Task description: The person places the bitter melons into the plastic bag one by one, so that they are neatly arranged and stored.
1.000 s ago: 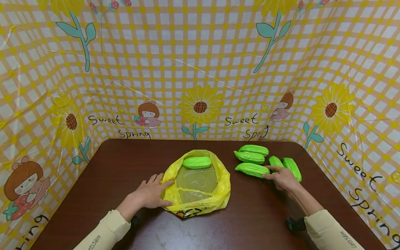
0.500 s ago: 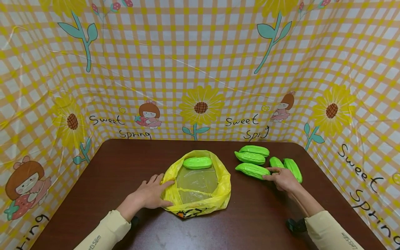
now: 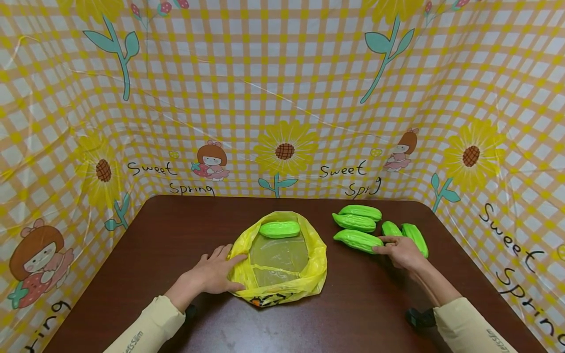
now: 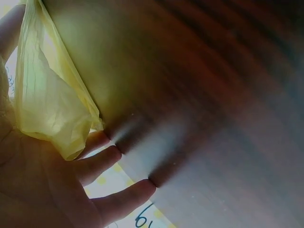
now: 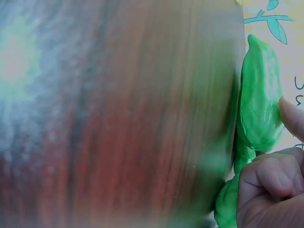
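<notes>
My right hand [image 3: 399, 251] pinches the near right end of a bright green, ridged bitter melon [image 3: 356, 240] between thumb and index finger. The right wrist view shows the thumb against this bitter melon [image 5: 261, 97] and the other fingers curled below it. A yellow plastic bag [image 3: 315, 255] stands wide open at the table's middle, its rim rolled outward. Inside, against its far wall, lies another bitter melon [image 3: 280, 229]. My left hand [image 3: 211, 272] rests at the bag's left side with fingers spread, thumb and index finger touching the yellow plastic [image 4: 52, 104].
Two bitter melons [image 3: 356, 222] lie side by side behind the pinched one. Two more, one of them [image 3: 415, 239] at the far right, lie just beyond my right hand. Checked cloth [image 3: 238, 108] walls in the back and sides of the dark table [image 3: 185, 220].
My right thumb and index finger have closed in on the end of the bitter melon, which has turned slightly. My left hand and the bag have stayed in place.
</notes>
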A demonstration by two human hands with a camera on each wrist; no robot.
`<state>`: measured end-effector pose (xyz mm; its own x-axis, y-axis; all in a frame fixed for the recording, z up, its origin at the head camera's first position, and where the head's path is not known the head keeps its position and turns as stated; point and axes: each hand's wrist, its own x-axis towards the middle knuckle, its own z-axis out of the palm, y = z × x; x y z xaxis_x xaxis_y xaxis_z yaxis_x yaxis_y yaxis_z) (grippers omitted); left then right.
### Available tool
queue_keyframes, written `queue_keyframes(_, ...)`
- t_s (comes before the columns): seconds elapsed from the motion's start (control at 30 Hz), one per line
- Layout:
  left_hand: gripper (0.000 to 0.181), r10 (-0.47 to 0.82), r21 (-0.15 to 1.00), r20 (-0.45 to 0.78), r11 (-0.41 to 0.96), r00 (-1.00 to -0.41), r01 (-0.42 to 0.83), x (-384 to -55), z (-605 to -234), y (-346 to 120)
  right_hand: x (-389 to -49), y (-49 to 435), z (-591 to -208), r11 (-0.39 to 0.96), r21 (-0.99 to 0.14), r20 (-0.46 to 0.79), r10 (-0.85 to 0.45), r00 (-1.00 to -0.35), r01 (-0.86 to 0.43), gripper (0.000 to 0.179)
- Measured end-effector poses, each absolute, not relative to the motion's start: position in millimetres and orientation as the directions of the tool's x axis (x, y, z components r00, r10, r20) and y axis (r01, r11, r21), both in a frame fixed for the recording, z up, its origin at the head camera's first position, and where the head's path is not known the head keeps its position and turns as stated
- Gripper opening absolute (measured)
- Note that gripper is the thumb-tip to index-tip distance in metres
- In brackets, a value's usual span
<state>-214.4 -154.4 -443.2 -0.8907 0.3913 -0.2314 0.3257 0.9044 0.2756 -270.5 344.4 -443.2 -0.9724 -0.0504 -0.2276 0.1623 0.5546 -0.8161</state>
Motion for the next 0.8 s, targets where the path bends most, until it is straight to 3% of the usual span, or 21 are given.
queue_keyframes(0.8, 0.079, 0.381, 0.271, -0.272, 0.912, -0.884, 0.309, -219.7, -441.2, -152.8, -276.3, 331.7, -417.5, 0.597, -0.795, -0.203, -0.093, -0.975, 0.108, 0.069)
